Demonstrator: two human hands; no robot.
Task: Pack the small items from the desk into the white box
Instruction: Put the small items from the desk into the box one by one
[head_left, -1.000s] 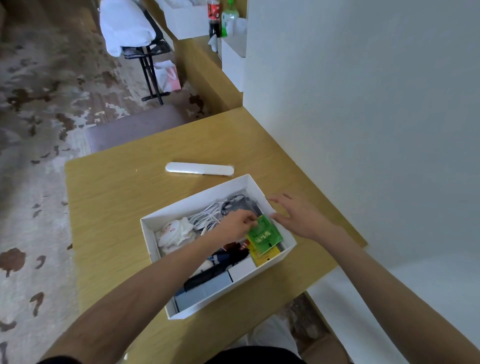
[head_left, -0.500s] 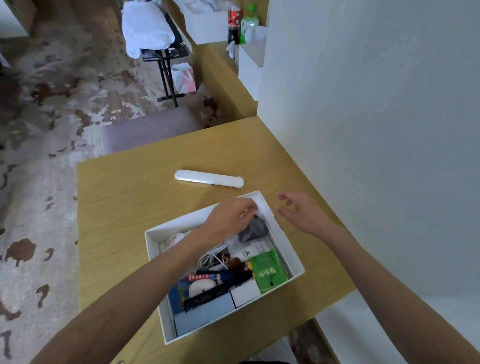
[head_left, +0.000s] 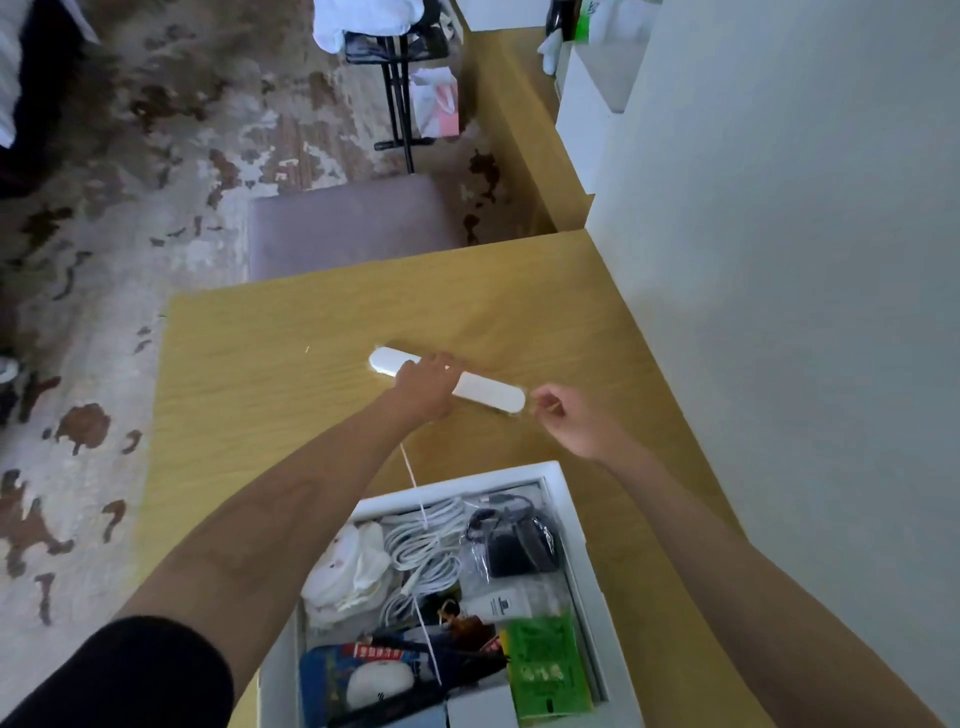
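A long white case with rounded ends lies flat on the wooden desk, slanted so that one end points away to the left and the other toward the right. It is smooth, plain and slim. The left hand lies across its middle with fingers curled down over it, covering that part; whether the fingers have closed fully around it cannot be told. The right hand hovers just beside the case's right end, fingers loosely bent and partly open, holding nothing, its fingertips near but not clearly touching the case.

Nearer the person than both hands sits the white box, between the two forearms. It is packed: coiled white cables, a black item in a clear bag, a white crumpled cloth piece, a green packet and a blue package. A thin white thread runs from under the left hand down across the box.

The desk top is yellowish wood grain, butting against a plain white wall on the right-hand side. Beyond the hands a mauve padded stool stands at the desk's far edge, on a pale carpet with brown blotches. Farther off are a black folding stand and a pink-and-white bag.
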